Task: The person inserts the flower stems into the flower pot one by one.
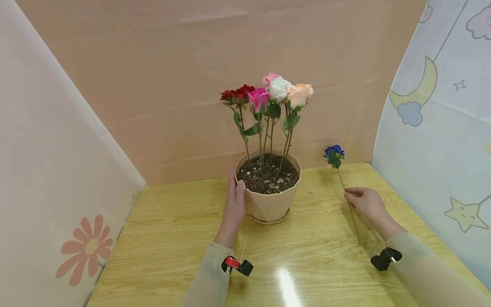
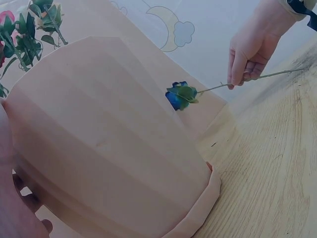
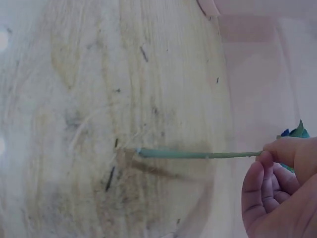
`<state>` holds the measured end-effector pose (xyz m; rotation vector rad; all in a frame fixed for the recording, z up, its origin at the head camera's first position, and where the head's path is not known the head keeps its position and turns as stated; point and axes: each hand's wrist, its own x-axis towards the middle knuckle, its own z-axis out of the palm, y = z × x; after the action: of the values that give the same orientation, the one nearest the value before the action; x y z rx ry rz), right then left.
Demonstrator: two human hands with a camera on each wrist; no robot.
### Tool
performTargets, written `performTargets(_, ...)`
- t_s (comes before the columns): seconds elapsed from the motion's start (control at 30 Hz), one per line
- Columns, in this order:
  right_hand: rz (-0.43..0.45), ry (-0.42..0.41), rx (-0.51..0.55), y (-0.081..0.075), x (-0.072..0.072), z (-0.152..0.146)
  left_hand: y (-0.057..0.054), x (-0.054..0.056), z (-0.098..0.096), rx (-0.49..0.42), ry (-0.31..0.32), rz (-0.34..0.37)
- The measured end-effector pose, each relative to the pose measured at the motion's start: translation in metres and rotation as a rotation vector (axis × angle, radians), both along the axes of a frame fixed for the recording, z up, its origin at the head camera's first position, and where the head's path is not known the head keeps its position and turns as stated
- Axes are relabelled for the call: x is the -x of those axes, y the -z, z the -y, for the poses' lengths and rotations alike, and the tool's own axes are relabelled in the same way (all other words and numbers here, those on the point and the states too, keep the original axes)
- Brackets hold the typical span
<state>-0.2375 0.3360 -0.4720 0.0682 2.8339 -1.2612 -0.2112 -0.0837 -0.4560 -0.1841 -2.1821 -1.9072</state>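
In the head view my right hand point(image 1: 366, 202) pinches the thin stem of a blue rose point(image 1: 333, 154) between thumb and fingertips. The bloom points up and away. The right wrist view shows the stem's lower end point(image 3: 173, 154) just over the table. My left hand point(image 1: 235, 200) rests against the left side of a pale pink flowerpot point(image 1: 272, 204), thumb near the rim. Dark soil with small stones point(image 1: 268, 177) fills the pot. Standing in it are red flowers point(image 1: 238, 94), a magenta rose point(image 1: 258, 99), a white rose point(image 1: 279, 89), a peach rose point(image 1: 300, 94) and a light pink rose point(image 1: 270, 78).
The pot stands on a matching saucer point(image 1: 264, 222) near the back of a yellow wood-grain table point(image 1: 176, 238). Behind rises a plain tan backdrop point(image 1: 172, 85); printed white cloths point(image 1: 433, 170) flank both sides. Dark specks of dirt point(image 3: 110, 178) lie beneath the stem.
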Motion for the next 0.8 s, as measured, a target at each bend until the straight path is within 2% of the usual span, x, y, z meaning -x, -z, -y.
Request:
performTargets(0.37,-0.203,-0.008,-0.019,-0.025,-0.007,0.02,-0.001,-0.001,0.0,0.001,0.006,-0.01)
performTargets(0.8,-0.369,-0.002,0.007,-0.059,-0.013,0.045,-0.001,0.001,0.0,-0.002,0.002,-0.016)
